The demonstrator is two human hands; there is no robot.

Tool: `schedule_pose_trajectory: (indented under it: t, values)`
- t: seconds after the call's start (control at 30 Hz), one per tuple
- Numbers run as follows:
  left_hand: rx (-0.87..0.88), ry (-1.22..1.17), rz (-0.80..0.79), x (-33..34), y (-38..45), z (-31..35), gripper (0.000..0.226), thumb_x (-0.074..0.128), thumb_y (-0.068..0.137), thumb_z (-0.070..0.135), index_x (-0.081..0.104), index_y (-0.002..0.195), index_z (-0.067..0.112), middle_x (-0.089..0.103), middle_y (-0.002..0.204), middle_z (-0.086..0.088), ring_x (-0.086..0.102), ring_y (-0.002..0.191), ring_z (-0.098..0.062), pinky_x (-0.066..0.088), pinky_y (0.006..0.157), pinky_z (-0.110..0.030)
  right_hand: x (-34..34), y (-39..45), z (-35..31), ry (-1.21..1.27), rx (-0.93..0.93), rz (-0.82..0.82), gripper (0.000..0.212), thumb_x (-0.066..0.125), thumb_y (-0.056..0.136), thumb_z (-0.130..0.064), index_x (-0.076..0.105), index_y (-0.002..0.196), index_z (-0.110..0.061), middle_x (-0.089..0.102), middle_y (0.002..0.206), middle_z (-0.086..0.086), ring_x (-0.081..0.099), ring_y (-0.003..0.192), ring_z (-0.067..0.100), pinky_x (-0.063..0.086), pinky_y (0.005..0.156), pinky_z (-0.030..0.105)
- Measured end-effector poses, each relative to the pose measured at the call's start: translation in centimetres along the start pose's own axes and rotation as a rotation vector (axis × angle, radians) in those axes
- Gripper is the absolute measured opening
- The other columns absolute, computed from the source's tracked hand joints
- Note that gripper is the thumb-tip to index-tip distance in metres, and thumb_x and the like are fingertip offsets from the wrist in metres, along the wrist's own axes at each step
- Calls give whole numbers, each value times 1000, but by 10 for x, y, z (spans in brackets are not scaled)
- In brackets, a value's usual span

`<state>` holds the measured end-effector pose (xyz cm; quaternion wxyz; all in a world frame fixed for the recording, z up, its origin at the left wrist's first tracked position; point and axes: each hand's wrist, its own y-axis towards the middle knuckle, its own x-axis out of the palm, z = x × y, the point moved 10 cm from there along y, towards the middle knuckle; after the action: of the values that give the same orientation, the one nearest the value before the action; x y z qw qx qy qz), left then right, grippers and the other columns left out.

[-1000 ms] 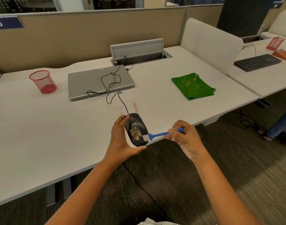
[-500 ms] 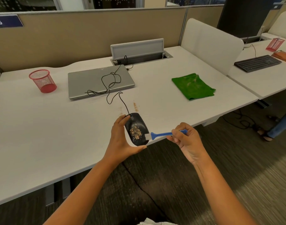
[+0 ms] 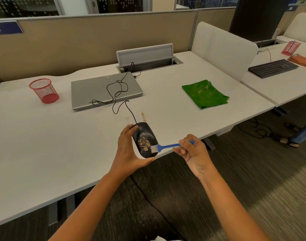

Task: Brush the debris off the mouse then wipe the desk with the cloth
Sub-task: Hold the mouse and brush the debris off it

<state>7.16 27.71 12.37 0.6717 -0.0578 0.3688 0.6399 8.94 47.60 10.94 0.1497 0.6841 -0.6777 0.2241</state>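
My left hand (image 3: 129, 152) grips a black wired mouse (image 3: 145, 136) at the near edge of the white desk (image 3: 44, 153), fingers on its far end and thumb under its near end. A patch of brown crumbs (image 3: 143, 144) lies on the mouse's back. My right hand (image 3: 192, 152) pinches the handle of a small blue brush (image 3: 167, 146); its white bristles rest on the mouse's right side beside the crumbs. More crumbs (image 3: 143, 116) are scattered on the desk just beyond the mouse. A green cloth (image 3: 205, 93) lies flat at the right of the desk.
A shut grey laptop (image 3: 105, 89) lies behind the mouse with the mouse cable (image 3: 117, 89) looped over it. A red mesh cup (image 3: 43, 91) stands at the left. An open cable tray (image 3: 148, 63) sits at the back. The neighbouring desk carries a black keyboard (image 3: 272, 67).
The brush has moved a little left, from just off the mouse's right edge onto it. My left hand holds the mouse in the same place.
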Motion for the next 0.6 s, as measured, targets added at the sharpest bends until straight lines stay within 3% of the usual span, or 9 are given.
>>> schedule_pose_trajectory:
  t: [0.2,0.43,0.6]
  values:
    - [17,-3,-5,3,1,5,101,69,55,70,11,135,48,21,147,3,23,135,-13,21,107,-23,7,1,9,-106,-2,-18,16,69,68,-9,58,57,-14,51,48,1,55,52,10,56,68,27]
    - [21,13,0,-1,-3,10,104,76,54,58,12,134,43,22,148,-3,23,136,-17,22,108,-27,-15,7,-8,54,-14,68,34,57,79,0,55,50,-19,48,43,-2,51,45,6,57,67,26]
    - [20,15,-1,-1,-4,13,105,76,55,57,11,135,43,22,147,-2,24,135,-16,22,107,-25,4,12,-4,29,26,16,26,64,72,-10,56,50,-20,51,45,-3,54,47,6,57,69,26]
